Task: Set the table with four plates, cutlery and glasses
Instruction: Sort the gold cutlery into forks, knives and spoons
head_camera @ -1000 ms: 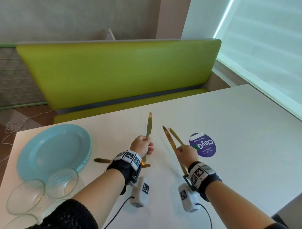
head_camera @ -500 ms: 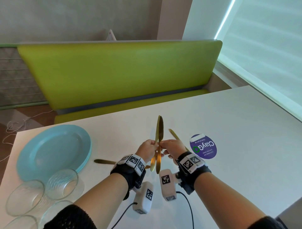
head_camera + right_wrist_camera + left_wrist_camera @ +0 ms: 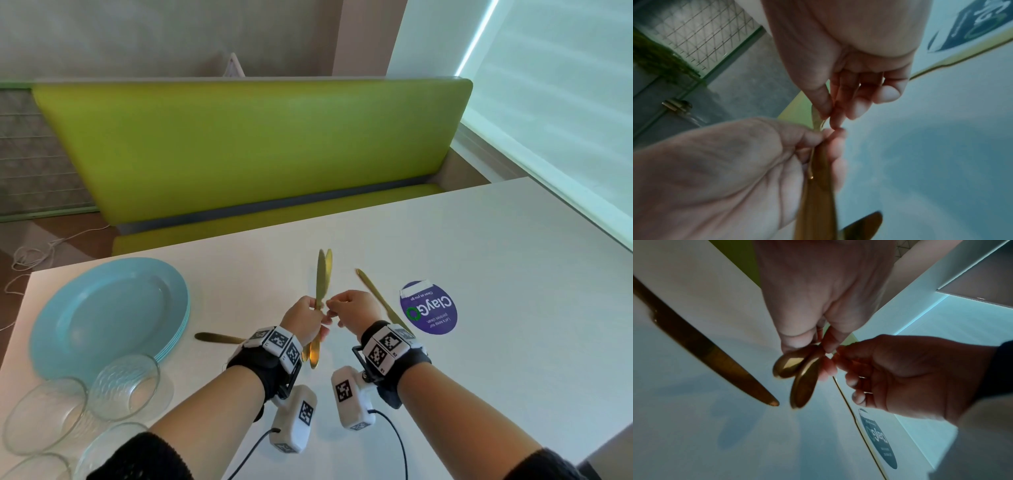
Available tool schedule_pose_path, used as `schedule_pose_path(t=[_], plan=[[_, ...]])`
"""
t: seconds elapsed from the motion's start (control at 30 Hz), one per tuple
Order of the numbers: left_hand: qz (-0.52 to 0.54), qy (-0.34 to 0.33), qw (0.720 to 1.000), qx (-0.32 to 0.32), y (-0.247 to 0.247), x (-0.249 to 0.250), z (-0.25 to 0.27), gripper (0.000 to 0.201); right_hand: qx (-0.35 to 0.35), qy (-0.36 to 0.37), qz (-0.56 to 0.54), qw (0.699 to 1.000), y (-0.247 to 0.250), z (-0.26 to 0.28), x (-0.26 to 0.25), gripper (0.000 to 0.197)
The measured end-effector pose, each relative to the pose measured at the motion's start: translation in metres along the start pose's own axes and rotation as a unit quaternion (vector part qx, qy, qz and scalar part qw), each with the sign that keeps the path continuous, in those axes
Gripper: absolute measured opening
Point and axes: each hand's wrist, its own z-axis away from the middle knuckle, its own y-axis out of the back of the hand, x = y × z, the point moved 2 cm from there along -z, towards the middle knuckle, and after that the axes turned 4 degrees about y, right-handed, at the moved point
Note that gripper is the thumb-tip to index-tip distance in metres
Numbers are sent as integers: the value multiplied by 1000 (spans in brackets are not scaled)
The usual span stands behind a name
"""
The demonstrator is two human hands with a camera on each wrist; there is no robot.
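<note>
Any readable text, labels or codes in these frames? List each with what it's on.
"ClayGo": large white letters, upside down in the head view, on the round purple sticker stuck to the white table.
"Clean as you go": small line on the same sticker.
Two more small lines on that sticker: too small to read reliably.
Black-and-white square marker codes on the wrist bands and wrist cameras: patterns only, no words.
</note>
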Motion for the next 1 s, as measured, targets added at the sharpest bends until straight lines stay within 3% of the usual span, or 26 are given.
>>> schedule_pose_path(t=[0.07,0.3,0.47,0.67,1.0], plan=[[2,5,1000,14,4,2,-1,19,17,9,56,998,10,-7,2,11],[2,-8,1000,21,23,6,-6,15,86,-42,265,959,51,-36,29,28],[-17,-18,1000,7,27,6,-12,15,61,-51,335,939,52,-51,42,26],[-45,-24,999,10,28,6,-15,16,70,-78,347,932,47,-53,49,22],[-74,-30,995,54,32,10,-13,15,32,-81,257,962,50,-46,49,28]])
